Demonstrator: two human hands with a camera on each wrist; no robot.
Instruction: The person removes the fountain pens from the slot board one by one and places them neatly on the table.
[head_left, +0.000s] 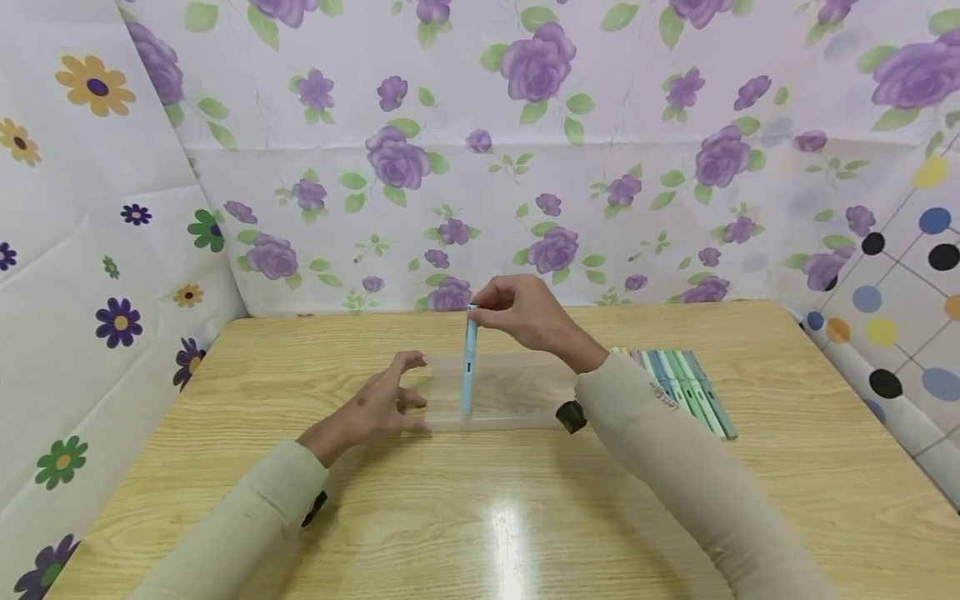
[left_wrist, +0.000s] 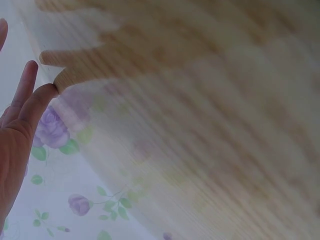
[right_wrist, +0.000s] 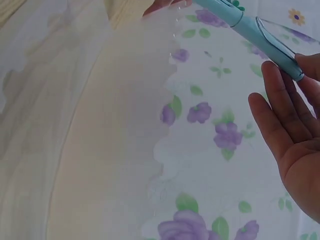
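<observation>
My right hand pinches the top of a light blue pen between thumb and fingers. The pen stands nearly upright over the left part of a clear plastic tray; whether its lower end touches the tray, I cannot tell. In the right wrist view the pen's cap and clip show at the fingertips, the other fingers extended. My left hand is at the tray's left end, fingers spread and slightly bent, with fingertips at or very near its edge. In the left wrist view part of this hand shows.
Several pens in greens, blues and other pale colours lie side by side right of the tray, partly behind the right sleeve. The wooden table meets a flowered cloth at the back.
</observation>
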